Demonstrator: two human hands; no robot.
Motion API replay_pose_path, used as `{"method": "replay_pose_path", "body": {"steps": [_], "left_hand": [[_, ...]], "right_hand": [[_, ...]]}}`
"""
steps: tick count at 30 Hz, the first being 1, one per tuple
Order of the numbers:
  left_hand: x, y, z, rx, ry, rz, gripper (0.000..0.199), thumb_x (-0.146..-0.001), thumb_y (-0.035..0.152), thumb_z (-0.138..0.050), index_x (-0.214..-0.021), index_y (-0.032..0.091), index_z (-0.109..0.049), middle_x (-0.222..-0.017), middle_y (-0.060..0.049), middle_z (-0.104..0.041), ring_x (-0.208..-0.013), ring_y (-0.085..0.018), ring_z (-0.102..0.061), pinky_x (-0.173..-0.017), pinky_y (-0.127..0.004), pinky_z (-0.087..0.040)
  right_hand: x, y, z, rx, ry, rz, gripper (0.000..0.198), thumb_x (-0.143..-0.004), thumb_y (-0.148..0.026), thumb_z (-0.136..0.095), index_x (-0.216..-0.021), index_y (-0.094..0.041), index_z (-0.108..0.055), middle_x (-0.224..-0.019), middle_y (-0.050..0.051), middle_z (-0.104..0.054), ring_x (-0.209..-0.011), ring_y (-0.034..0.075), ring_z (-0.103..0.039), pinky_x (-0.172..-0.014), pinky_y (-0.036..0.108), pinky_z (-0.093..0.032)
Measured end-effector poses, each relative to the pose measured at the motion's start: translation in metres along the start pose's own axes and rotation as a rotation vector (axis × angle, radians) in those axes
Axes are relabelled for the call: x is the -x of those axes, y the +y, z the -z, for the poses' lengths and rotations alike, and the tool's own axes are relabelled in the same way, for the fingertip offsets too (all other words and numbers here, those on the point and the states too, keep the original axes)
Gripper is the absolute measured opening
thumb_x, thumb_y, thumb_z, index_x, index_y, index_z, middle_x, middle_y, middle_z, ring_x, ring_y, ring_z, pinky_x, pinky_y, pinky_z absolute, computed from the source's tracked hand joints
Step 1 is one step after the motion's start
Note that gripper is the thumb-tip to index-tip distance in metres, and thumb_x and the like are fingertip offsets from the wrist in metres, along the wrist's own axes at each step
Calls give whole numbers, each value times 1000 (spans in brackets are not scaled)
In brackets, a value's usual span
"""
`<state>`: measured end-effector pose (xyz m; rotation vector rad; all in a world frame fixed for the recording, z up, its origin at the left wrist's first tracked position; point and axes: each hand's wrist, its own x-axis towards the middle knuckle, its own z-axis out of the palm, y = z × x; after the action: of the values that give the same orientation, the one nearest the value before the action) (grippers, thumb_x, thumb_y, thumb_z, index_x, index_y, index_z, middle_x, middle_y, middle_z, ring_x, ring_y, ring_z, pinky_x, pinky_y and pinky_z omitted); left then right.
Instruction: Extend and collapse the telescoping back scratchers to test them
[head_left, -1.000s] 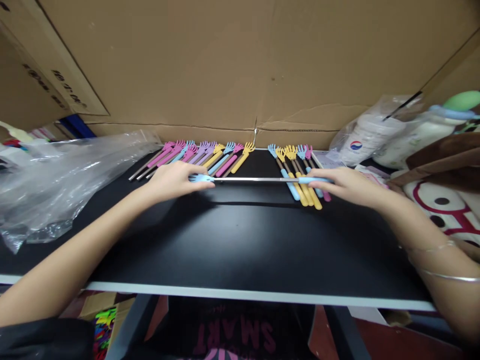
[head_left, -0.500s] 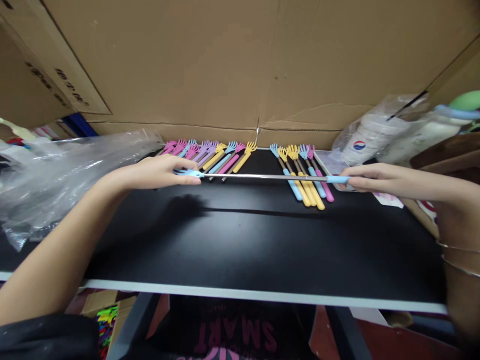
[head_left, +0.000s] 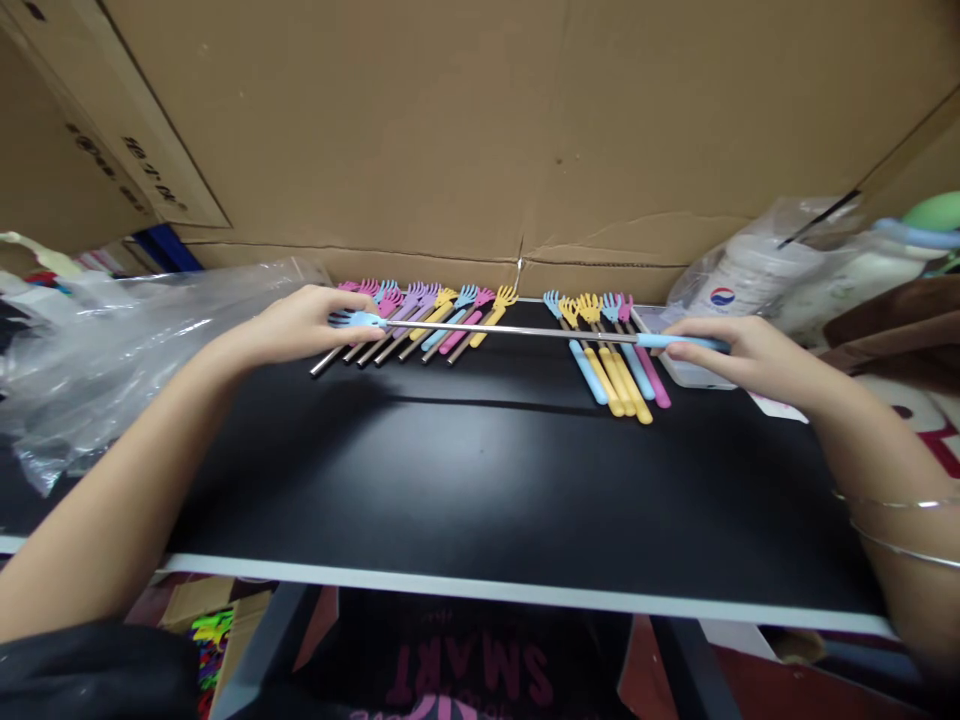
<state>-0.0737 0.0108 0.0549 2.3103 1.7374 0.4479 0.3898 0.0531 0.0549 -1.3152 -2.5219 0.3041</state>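
Observation:
A blue back scratcher (head_left: 510,331), its metal rod drawn out long, stretches level between my two hands above the black table (head_left: 480,500). My left hand (head_left: 307,320) pinches its claw-shaped blue head between thumb and fingers. At the other end, my right hand (head_left: 739,355) grips the blue handle. Behind my left hand lies a row of back scratchers (head_left: 427,320) in pink, purple, yellow and blue, several with bare metal rod ends towards me. A second group of back scratchers (head_left: 611,370), with coloured handles, lies on the right below the rod.
Cardboard (head_left: 420,130) walls off the back. A clear plastic bag (head_left: 135,350) lies on the left. On the right stand a wrapped white cup (head_left: 754,275) and a clear plastic box (head_left: 697,372). Below the table edge, a carton (head_left: 214,635) holds colourful pieces.
Both hands have moved slightly up in view with the back scratcher. My right hand's grip has shifted, showing more of the blue handle, and the rod now tilts down to the right.

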Motion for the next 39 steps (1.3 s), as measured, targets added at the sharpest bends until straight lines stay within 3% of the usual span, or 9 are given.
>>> {"method": "replay_pose_path", "body": {"steps": [5, 9, 14, 19, 22, 28, 32, 39], "left_hand": [[-1, 1, 3, 60, -7, -28, 48, -75, 60, -52, -88, 16, -66, -79, -1, -64, -75, -17, -57, -71, -23, -41], [-2, 3, -1, 92, 35, -57, 44, -76, 58, -54, -87, 16, -66, -80, -1, -65, -75, -17, -57, -70, -23, -41], [2, 40, -34, 177, -30, -185, 38, -81, 52, -54, -88, 17, -68, -83, -1, -69, -77, -16, -60, -70, -22, -41], [11, 73, -59, 99, 131, -218, 33, -85, 48, -54, -86, 19, -68, -87, -1, -71, -78, -16, -61, -67, -23, -37], [14, 78, -65, 118, 105, -247, 30, -86, 46, -55, -87, 20, -69, -85, 0, -71, -77, -15, -61, -66, -23, -36], [13, 82, -73, 132, 64, -258, 26, -87, 45, -56, -92, 23, -69, -86, 1, -71, -74, -14, -61, -64, -23, -36], [12, 80, -72, -9, 95, -292, 30, -88, 50, -52, -99, 27, -68, -92, 2, -72, -79, -16, -63, -60, -23, -34], [1, 40, -44, -128, 36, -244, 46, -88, 61, -44, -104, 25, -68, -97, -1, -72, -83, -18, -63, -66, -23, -36]], "right_hand": [[0, -2, 2, -44, -23, 6, 56, -84, -67, -44, -90, -16, -64, -87, 9, -67, -80, 20, -57, -73, 31, -42], [1, -8, 4, -28, 34, -4, 55, -82, -68, -45, -86, -17, -65, -83, 9, -67, -77, 19, -57, -72, 31, -42], [0, -38, -20, -56, -35, 54, 46, -87, -58, -45, -87, -18, -66, -67, 3, -64, -60, 15, -56, -61, 28, -39], [1, -66, -48, 35, 90, 91, 38, -89, -52, -43, -82, -21, -64, -55, -1, -58, -48, 12, -49, -54, 26, -34], [2, -75, -59, 100, 149, 142, 38, -90, -53, -43, -85, -23, -65, -57, -1, -60, -48, 12, -50, -53, 25, -32], [3, -83, -66, 207, 133, 190, 47, -93, -58, -32, -90, -26, -65, -53, -1, -59, -44, 13, -47, -49, 25, -29], [2, -80, -63, 216, 93, 194, 49, -92, -61, -30, -94, -26, -65, -55, 0, -59, -47, 15, -50, -51, 26, -29], [-3, -38, -29, -21, -166, 114, 51, -90, -63, -31, -80, -21, -59, -66, 2, -61, -58, 15, -55, -58, 26, -37]]}}
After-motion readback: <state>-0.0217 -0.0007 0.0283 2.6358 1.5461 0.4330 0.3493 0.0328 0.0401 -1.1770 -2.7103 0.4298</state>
